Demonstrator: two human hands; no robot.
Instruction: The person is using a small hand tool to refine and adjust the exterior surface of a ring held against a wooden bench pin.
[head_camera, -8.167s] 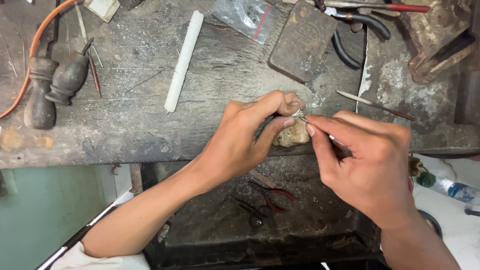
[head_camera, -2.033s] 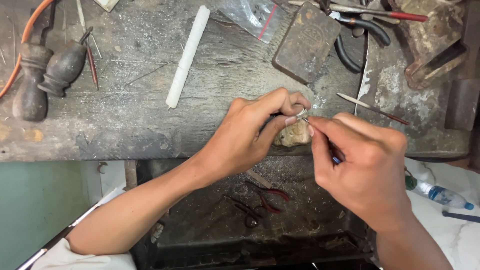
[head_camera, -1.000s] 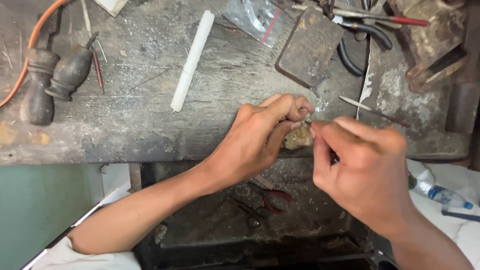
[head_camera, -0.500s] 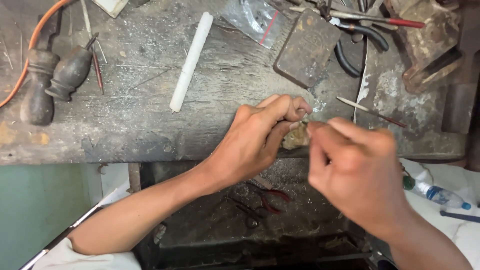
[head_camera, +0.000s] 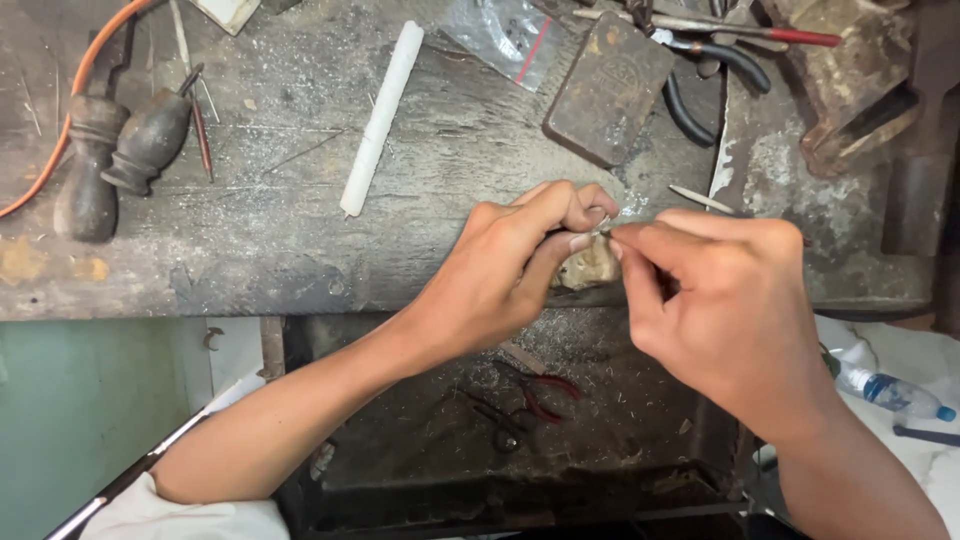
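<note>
Left hand (head_camera: 505, 270): pinching a tiny metal piece (head_camera: 603, 224) against the bench peg (head_camera: 588, 268), frame centre.
Right hand (head_camera: 725, 300): closing on a thin tool, mostly hidden.
Progress: working mid-way; piece unfinished, as far as I can judge.

Both hands meet at the front edge of the surface (head_camera: 250, 260), the left hand (head_camera: 500, 270) just left of the right hand (head_camera: 730, 310), their fingertips touching over a small peg (head_camera: 590, 268) jutting from that edge. Behind them lies a flat block (head_camera: 608, 88), with a stick (head_camera: 380, 118) to its left and pliers (head_camera: 700, 80) to its right. Two tool handles (head_camera: 120, 160) lie far left. Below the edge, in a tray (head_camera: 420, 440), lie more pliers (head_camera: 525, 400).
</note>
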